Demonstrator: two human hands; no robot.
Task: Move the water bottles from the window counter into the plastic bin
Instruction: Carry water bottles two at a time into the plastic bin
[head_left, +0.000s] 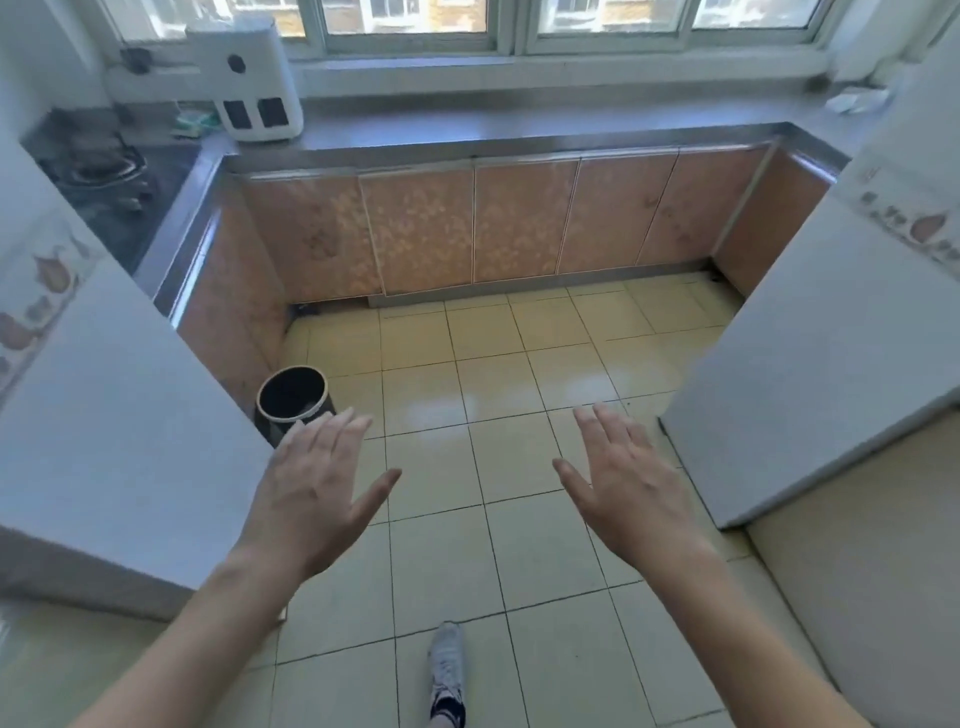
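Note:
I stand in a narrow kitchen facing the grey window counter, which runs below the windows at the far end. No water bottle and no plastic bin show in this view. My left hand and my right hand are held out in front of me above the tiled floor, palms down, fingers spread, holding nothing. Both are well short of the counter.
A white appliance stands at the counter's left end beside a gas stove. A black round trash can sits on the floor at the left. White walls close in on both sides. My shoe is on the tiles.

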